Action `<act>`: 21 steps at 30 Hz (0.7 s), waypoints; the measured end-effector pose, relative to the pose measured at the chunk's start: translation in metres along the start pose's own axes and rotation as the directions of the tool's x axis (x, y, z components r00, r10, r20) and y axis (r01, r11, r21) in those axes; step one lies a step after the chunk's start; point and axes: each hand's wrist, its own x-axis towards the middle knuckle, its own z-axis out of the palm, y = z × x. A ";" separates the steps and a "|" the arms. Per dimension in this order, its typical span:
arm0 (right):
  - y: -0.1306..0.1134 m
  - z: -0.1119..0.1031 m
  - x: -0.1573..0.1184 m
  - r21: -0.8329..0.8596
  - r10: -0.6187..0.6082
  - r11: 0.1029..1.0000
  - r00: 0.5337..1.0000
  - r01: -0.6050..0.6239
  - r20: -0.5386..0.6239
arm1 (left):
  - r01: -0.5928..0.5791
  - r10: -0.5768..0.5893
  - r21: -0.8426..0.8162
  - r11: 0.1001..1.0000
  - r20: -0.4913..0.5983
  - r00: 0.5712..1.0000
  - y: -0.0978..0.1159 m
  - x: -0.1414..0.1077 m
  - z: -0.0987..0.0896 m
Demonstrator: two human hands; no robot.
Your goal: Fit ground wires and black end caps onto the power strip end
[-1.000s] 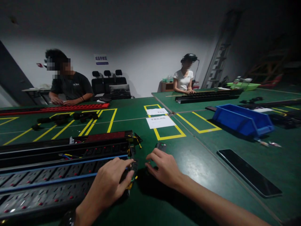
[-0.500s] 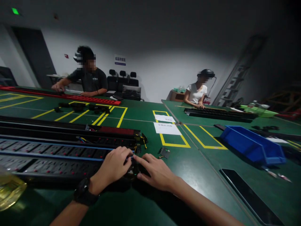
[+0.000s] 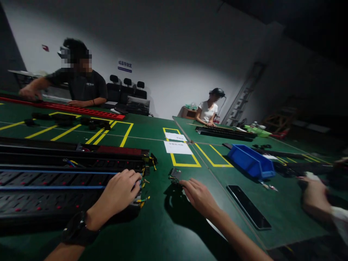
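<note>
Curled left hand (image 3: 121, 188) lies on socket strips (image 3: 46, 201), right hand (image 3: 198, 197) by a small dark part (image 3: 175, 173); I can't tell if they pinch. Chinese writing marks wall sign (image 3: 125, 65) and paper (image 3: 178, 148). Blue bin (image 3: 241, 163) beyond.

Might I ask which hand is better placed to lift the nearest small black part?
Probably the right hand: it is right beside the small black part, while the left hand lies over the blue-edged power strip.
</note>
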 end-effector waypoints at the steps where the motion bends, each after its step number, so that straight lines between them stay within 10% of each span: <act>1: 0.000 -0.006 -0.003 -0.045 -0.013 0.999 0.999 0.015 0.051 | -0.007 0.007 -0.005 1.000 -0.012 1.000 -0.002 0.000 0.002; 5: -0.012 -0.027 0.009 -0.031 -0.052 0.998 0.970 0.061 0.236 | -0.033 0.033 -0.007 0.999 -0.032 0.999 -0.015 0.005 0.010; 10: -0.045 -0.015 0.069 0.063 -0.034 0.998 0.982 0.022 0.188 | -0.039 0.036 -0.049 0.998 -0.066 0.997 -0.018 0.010 0.011; 21: -0.085 0.019 0.151 0.119 0.026 0.990 0.945 -0.069 0.327 | 0.381 -0.381 0.115 0.917 -0.028 0.924 0.011 0.005 -0.012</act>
